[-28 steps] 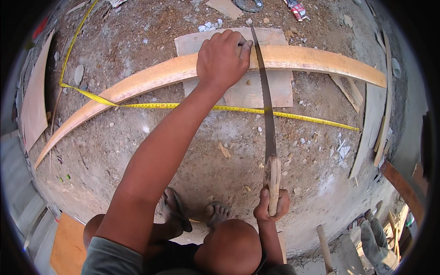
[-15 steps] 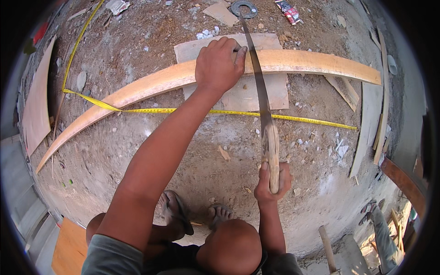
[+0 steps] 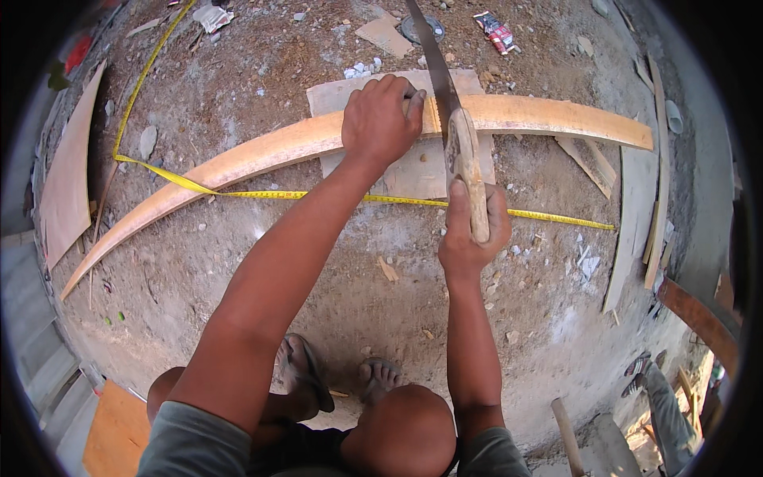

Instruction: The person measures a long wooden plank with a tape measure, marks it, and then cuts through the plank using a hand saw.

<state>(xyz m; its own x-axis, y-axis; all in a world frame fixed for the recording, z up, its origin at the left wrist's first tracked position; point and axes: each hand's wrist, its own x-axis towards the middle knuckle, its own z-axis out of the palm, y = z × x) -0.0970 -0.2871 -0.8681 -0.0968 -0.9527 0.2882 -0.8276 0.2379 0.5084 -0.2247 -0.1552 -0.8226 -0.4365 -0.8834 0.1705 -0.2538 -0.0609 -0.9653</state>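
Note:
A long wooden plank [image 3: 556, 117], which looks curved, lies across the ground over a flat pale board [image 3: 405, 168]. My left hand [image 3: 381, 119] is closed over the plank just left of the saw, thumb toward the blade. In my right hand [image 3: 457, 234] is the wooden handle of a handsaw [image 3: 439, 73]. The blade crosses the plank and points away from me. A thin line shows on the wood close to the blade's left side. How deep the teeth sit in the wood, I cannot tell.
A yellow measuring tape [image 3: 262, 194] runs along the dirt and bends upward at left. Thin wood sheets [image 3: 70, 171] and strips [image 3: 636, 230] lie at both sides. A round grey disc [image 3: 424, 32] and a red packet [image 3: 497, 33] are at the far side. Another person's leg [image 3: 668, 413] shows lower right.
My right hand has pushed the saw forward, away from me, so the handle is now close to the plank. My left hand stays on the plank.

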